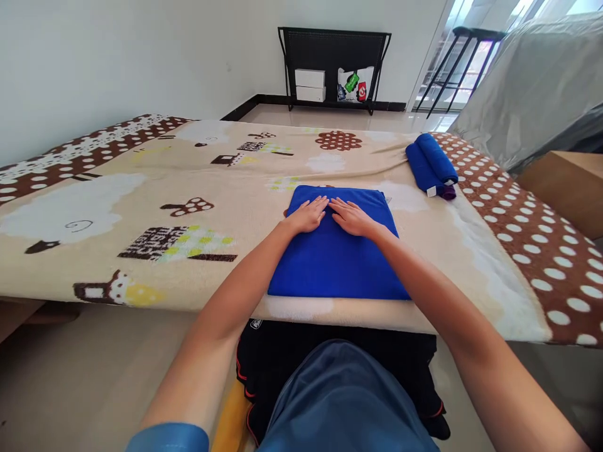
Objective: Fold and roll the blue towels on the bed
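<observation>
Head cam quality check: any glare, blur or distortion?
Head view: sharp and evenly lit on the blue towel and both hands, left hand, right hand; the window top right is blown out; wide-angle lens bends the bed edge; shadows soft.

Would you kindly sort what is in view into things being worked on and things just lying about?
In hand: folded blue towel, left hand and right hand flat on it.
Lying about: rolled blue towel, patterned blanket, black rack, white boxes.
</observation>
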### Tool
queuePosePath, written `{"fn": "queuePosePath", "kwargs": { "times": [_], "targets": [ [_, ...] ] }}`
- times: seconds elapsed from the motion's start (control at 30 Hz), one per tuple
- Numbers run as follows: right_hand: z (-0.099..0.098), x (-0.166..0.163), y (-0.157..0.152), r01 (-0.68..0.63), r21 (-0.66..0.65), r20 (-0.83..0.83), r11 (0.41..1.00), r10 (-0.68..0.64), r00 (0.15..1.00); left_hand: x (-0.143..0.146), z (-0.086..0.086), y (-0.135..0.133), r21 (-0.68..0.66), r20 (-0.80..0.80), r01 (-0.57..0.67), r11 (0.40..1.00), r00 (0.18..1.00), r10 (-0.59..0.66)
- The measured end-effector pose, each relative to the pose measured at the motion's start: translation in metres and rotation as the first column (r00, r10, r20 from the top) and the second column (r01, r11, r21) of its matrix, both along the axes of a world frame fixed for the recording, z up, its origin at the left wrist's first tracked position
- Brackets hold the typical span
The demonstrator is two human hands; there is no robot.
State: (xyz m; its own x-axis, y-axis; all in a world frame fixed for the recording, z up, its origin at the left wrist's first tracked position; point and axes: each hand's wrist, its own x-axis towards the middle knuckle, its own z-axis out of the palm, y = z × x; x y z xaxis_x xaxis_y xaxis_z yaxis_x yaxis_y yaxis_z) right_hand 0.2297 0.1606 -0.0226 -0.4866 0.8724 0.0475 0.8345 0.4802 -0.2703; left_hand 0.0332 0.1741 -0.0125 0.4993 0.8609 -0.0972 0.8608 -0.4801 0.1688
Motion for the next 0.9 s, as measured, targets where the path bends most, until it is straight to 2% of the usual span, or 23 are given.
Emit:
{"fn": "queuePosePath", "kwargs": {
  "times": [0.07, 0.13, 0.3, 0.4, 0.53, 0.77, 0.83, 0.9],
  "targets": [
    [-0.002, -0.009, 0.009, -0.025, 0.004, -0.002, 1.0, 0.025, 1.0, 0.008, -0.002, 0.01, 0.008, 0.007, -0.001, 1.0, 1.0, 0.001],
    [-0.005, -0.006, 0.019, 0.009, 0.015, -0.008, 1.0, -0.009, 1.0, 0.007, -0.004, 0.022, 0.027, 0.016, -0.041, 0.999, 0.999, 0.041],
    [-0.012, 0.043, 0.039, 0.258, 0.015, -0.009, 0.966, -0.258, 0.966, -0.019, -0.011, 0.046, 0.073, 0.047, -0.264, 0.962, 0.964, 0.261],
    [-0.016, 0.072, 0.043, 0.374, 0.002, 0.011, 0.927, -0.374, 0.927, -0.03, -0.015, 0.051, 0.07, 0.056, -0.333, 0.94, 0.942, 0.33],
    [-0.017, 0.088, 0.038, 0.466, -0.003, 0.033, 0.885, -0.466, 0.884, -0.032, -0.017, 0.046, 0.067, 0.062, -0.371, 0.926, 0.928, 0.367],
    [-0.009, 0.081, 0.023, 0.57, 0.004, 0.027, 0.822, -0.57, 0.821, -0.04, -0.008, 0.026, 0.046, 0.042, -0.372, 0.927, 0.928, 0.37],
    [-0.007, 0.072, 0.017, 0.565, 0.029, 0.007, 0.824, -0.566, 0.824, -0.04, -0.004, 0.018, 0.058, 0.037, -0.351, 0.934, 0.936, 0.35],
    [-0.007, 0.057, 0.009, 0.52, 0.05, -0.014, 0.853, -0.52, 0.854, -0.033, -0.002, 0.009, 0.077, 0.035, -0.306, 0.949, 0.952, 0.304]
  ]
}}
